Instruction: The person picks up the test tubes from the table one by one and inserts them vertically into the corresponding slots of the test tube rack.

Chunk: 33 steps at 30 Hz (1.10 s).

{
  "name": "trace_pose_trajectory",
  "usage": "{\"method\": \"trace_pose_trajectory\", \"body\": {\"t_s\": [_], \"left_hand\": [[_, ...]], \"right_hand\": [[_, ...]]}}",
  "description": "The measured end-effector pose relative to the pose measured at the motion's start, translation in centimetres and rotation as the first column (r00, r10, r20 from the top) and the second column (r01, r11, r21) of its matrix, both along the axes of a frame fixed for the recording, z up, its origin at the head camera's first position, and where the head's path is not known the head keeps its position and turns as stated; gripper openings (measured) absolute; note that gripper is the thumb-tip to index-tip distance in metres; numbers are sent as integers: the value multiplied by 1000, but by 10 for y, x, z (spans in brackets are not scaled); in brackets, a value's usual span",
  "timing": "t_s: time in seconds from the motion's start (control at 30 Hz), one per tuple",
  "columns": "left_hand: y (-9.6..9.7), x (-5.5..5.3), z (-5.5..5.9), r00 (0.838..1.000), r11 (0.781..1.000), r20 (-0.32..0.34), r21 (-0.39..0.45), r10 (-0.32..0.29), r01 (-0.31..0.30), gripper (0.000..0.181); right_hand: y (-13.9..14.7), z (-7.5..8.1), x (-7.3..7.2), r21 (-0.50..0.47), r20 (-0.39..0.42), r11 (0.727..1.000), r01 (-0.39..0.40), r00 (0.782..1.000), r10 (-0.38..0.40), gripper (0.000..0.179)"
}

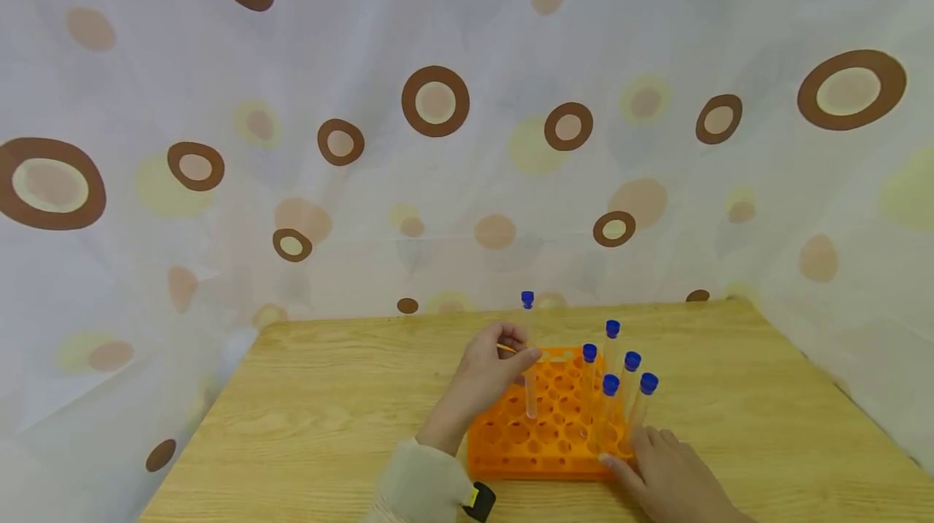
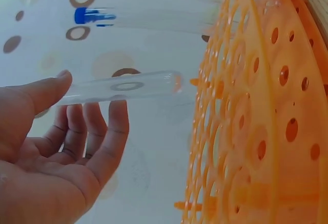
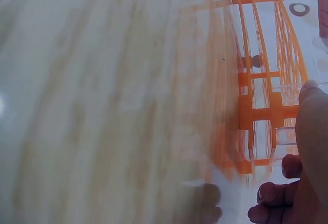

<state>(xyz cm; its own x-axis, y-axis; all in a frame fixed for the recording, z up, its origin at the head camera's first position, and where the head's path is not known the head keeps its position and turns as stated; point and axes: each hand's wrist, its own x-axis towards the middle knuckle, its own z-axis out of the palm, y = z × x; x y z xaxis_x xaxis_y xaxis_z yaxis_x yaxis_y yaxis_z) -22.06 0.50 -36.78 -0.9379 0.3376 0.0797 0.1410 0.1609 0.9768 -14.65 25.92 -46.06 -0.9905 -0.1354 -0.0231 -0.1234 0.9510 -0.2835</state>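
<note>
Between thumb and fingertips, my left hand [image 1: 487, 369] pinches a clear test tube [image 1: 531, 403] with a blue cap. The tube stands nearly upright over the orange test tube rack [image 1: 536, 466]; in the left wrist view its rounded end [image 2: 176, 82] is apart from the rack's top plate. My right hand [image 1: 674, 474] grips the rack's front right corner, thumb at the front and fingers along the right side. Several blue-capped test tubes [image 1: 610, 387] stand in holes at the rack's right side, some leaning slightly.
The rack stands on a wooden table [image 1: 328, 417], with bare wood visible to its left and right. A white curtain with brown and beige spots [image 1: 467, 182] hangs behind the table and along both sides. A black band [image 1: 479, 500] shows by the left sleeve.
</note>
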Motion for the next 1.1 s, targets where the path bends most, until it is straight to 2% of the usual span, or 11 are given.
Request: {"method": "trace_pose_trajectory", "body": {"t_s": [0.3,0.57,0.93,1.1], "left_hand": [[25,-10,0,999,998,-53,69,8,-5,23],[41,-17,-11,998,992,-52,124,40,-33,19],[63,-17,-23,995,997,-90,77,35,-28,18],[68,-14,-27,993,999,-108,4,41,-41,18]], "right_hand": [[-3,2,0,-22,-38,1000,-4,999,3,60],[-1,1,0,-20,-45,1000,-18,999,17,62],[1,-1,-1,-17,-48,1000,-12,999,11,60],[2,-1,0,-10,-44,1000,-7,999,7,58]]}}
